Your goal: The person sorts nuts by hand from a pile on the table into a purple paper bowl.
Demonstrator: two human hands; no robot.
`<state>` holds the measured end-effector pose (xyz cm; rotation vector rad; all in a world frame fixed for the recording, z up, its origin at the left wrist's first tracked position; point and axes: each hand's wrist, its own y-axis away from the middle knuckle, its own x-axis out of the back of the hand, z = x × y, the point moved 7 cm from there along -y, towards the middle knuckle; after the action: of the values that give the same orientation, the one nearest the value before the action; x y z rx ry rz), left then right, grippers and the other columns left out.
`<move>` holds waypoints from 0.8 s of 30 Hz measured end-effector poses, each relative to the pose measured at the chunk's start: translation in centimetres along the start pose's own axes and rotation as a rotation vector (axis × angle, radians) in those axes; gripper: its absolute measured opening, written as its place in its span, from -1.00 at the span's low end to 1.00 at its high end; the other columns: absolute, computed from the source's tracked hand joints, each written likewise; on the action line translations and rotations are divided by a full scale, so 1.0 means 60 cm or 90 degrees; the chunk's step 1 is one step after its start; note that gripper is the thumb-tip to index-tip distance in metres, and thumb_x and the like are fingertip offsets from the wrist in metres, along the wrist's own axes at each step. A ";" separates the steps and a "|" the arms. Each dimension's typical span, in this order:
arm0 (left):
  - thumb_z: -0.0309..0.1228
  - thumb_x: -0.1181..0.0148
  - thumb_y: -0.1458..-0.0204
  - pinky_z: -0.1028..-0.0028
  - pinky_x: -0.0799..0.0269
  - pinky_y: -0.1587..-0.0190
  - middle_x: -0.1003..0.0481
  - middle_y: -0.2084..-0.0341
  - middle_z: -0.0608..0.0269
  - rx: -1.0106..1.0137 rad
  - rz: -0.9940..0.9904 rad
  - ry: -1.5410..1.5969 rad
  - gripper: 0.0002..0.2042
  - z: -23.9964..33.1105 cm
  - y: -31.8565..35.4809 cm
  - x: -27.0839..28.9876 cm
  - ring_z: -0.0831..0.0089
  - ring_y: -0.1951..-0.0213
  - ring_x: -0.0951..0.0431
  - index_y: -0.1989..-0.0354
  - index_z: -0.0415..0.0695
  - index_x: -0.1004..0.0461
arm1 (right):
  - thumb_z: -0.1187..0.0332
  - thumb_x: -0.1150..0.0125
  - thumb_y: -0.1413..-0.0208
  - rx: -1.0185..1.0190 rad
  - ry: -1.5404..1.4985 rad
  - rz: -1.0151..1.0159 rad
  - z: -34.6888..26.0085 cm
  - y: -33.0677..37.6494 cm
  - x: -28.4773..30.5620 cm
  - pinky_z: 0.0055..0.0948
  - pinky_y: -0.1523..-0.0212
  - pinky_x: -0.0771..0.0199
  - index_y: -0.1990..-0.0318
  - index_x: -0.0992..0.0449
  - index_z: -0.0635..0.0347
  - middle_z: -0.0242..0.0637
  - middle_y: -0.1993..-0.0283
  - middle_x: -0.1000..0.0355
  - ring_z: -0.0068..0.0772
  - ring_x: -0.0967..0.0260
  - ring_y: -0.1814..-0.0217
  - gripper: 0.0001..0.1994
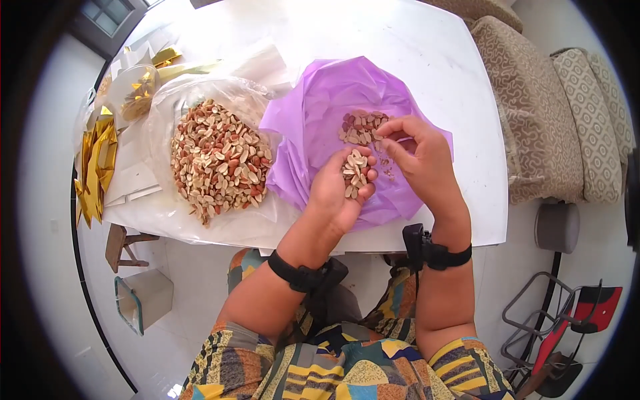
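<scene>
I take the purple plastic bag (333, 100), spread open on the white table (460, 80), as my landmark. My left hand (343, 190) rests over the bag's near edge, palm up and cupped, cradling a small heap of peeled peanuts (357, 170). My right hand (423, 157) hovers just beside it over the bag's right half, thumb and forefinger drawn together above the cupped heap; whether a kernel sits between the tips I cannot tell. A small pile of peanuts (363, 127) lies inside the bag, just beyond both hands. To the left of the bag, touching its edge, a clear plastic bag (173, 113) holds a large mound of peanuts (220, 160). Further left lie gold foil wrappers (97, 163).
</scene>
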<state>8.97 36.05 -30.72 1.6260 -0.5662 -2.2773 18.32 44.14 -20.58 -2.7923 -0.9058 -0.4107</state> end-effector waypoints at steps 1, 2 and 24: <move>-0.32 0.13 -0.34 0.54 -0.29 0.56 -0.47 0.35 0.14 0.000 -0.002 -0.001 -0.77 0.001 0.000 -0.002 0.39 0.39 -0.45 0.15 -0.21 -0.41 | 0.59 -0.27 -0.05 0.013 0.109 0.050 0.014 -0.001 0.013 -0.41 0.10 -0.53 0.15 -0.54 0.35 -0.13 0.16 -0.53 -0.25 -0.53 0.14 -0.81; -0.32 0.13 -0.33 0.54 -0.28 0.57 -0.46 0.34 0.14 0.007 0.005 0.006 -0.77 0.000 0.001 -0.003 0.40 0.40 -0.45 0.16 -0.21 -0.41 | 0.59 -0.29 -0.03 0.025 0.219 0.099 0.021 -0.001 0.023 -0.33 0.03 -0.54 0.11 -0.54 0.34 -0.07 0.10 -0.53 -0.13 -0.53 0.05 -0.76; -0.34 0.13 -0.33 0.56 -0.25 0.59 -0.45 0.33 0.14 0.012 0.019 0.020 -0.78 -0.003 0.001 0.003 0.39 0.40 -0.43 0.15 -0.21 -0.40 | 0.68 -0.11 0.04 0.094 0.445 0.062 0.039 0.005 -0.001 -0.12 -0.04 -0.45 0.12 -0.52 0.34 0.05 0.13 -0.44 0.13 -0.36 -0.02 -0.72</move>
<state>9.10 35.86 -30.91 1.6482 -0.6033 -2.2271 18.94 44.45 -22.82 -2.2709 -0.5957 -1.1461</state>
